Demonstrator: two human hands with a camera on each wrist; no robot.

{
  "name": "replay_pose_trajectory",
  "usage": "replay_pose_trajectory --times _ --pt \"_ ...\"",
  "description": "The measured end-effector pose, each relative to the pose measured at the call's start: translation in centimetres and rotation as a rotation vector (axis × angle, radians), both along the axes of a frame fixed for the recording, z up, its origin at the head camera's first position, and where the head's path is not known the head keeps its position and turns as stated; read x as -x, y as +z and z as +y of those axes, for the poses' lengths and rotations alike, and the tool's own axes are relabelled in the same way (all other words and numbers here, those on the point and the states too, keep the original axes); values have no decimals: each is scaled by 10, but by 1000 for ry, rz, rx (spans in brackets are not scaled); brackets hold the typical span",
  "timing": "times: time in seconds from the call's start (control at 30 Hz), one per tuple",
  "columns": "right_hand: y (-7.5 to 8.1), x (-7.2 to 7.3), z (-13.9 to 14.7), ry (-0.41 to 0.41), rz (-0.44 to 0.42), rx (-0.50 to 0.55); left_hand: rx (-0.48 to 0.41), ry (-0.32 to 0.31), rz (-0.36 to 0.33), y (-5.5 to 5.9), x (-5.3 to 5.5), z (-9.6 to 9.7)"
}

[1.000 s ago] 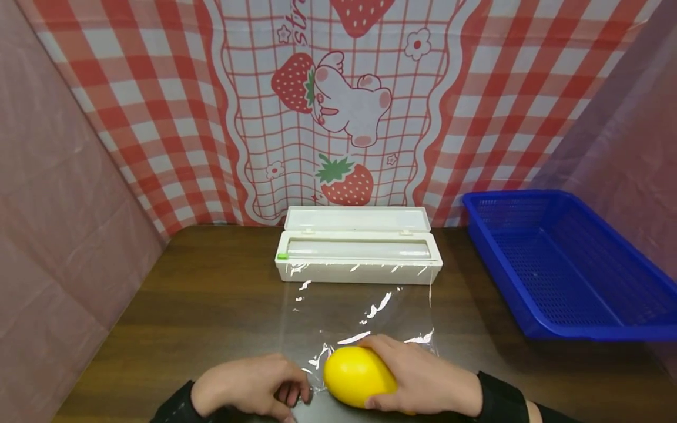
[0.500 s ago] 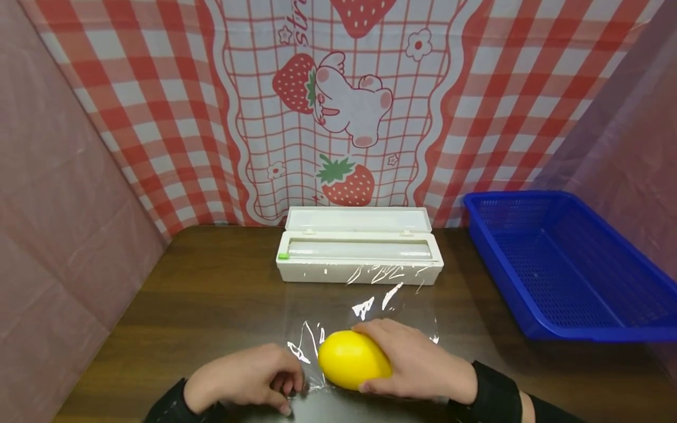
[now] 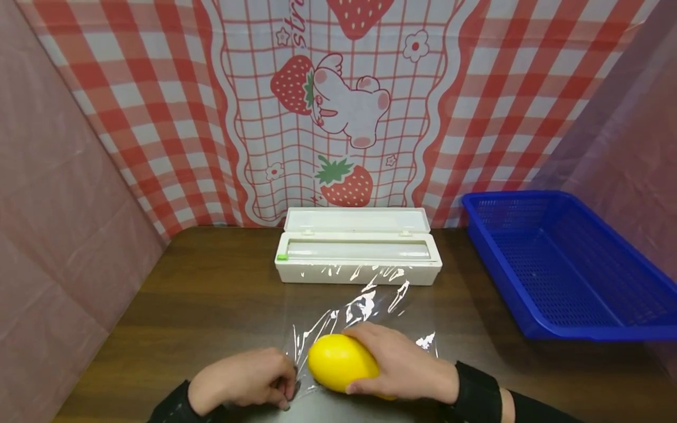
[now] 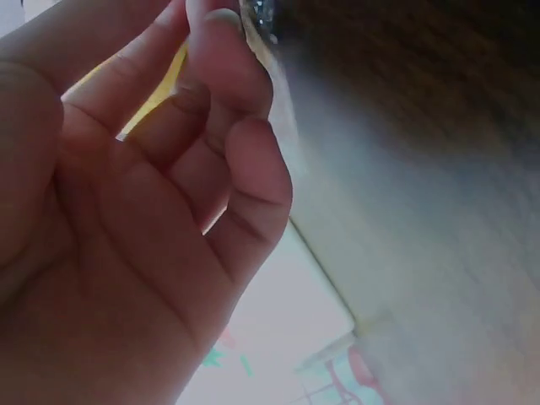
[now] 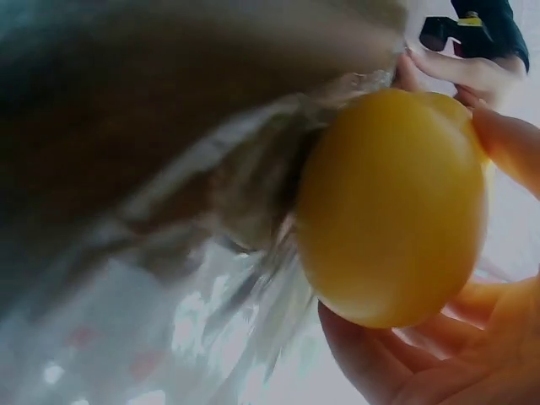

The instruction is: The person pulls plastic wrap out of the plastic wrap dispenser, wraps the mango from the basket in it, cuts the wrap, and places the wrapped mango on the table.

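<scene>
A smooth yellow oval fruit (image 3: 338, 363), its exact kind unclear, lies near the front middle of the table on clear cling film. My right hand (image 3: 404, 364) grips it from the right, thumb in front and fingers behind; the right wrist view shows the fruit (image 5: 388, 211) large between them. Just left of it, my left hand (image 3: 248, 376) has curled fingers that pinch the film's near left edge. The sheet of cling film (image 3: 365, 302) runs back, creased and shiny, to a white dispenser box (image 3: 358, 274) with its lid up and the film roll showing.
A blue plastic basket (image 3: 508, 276) stands at the right side of the brown table (image 3: 211, 294). Behind the dispenser hangs a red-and-white checked cloth (image 3: 174, 117) with strawberries. Pink cloth (image 3: 63, 194) closes off the left side.
The right hand has shifted left and slightly back with the fruit. My left hand has moved a little left. New creases and shine run across the film between fruit and box.
</scene>
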State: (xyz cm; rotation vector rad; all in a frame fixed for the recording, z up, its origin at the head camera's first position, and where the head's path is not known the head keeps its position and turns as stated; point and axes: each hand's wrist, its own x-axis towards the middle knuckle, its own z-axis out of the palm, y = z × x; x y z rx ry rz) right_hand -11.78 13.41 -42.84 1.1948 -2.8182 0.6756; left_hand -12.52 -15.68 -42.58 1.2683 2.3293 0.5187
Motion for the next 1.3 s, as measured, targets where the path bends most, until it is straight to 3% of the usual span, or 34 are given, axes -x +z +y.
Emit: replay_pose_trajectory --times 0.2,0.3,0.43,0.67,0.83,1.0,1.3 --pt "0 2 -2 -11 -48 -53 -92 -56 98 8 1 -5" --pt "1 3 -2 -7 -47 -63 -152 -56 120 16 2 -7" --pt "2 3 -1 4 -39 -74 -204 -26 111 27 4 -6" --pt "4 5 0 27 -68 -78 -244 47 255 36 7 3" --pt "5 7 0 46 -86 -67 -254 81 321 33 15 18" --pt "2 7 0 68 -96 -55 -244 122 435 21 22 33" --pt "-1 8 2 58 -150 -25 -250 208 536 12 23 48"
